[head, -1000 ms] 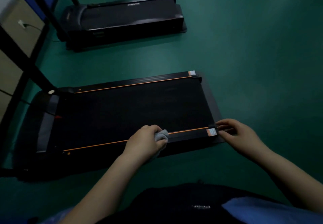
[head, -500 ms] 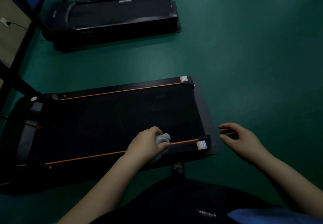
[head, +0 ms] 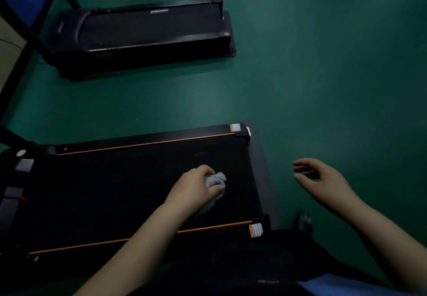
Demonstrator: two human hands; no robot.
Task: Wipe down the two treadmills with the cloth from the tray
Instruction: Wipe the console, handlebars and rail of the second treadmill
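Left hand (head: 194,189) grips cloth (head: 216,180) on near treadmill (head: 115,191) belt; right hand (head: 321,180) hovers released over the floor (head: 323,76).

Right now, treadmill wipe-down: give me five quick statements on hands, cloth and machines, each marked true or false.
1. The left hand holds the cloth on the near treadmill's belt. True.
2. The right hand presses on the belt. False: it hangs over the green floor, holding nothing.
3. The near treadmill has orange side stripes. True.
4. The far treadmill has a cloth on it. False: none shows there.
5. Both hands hold the cloth. False: only the left.
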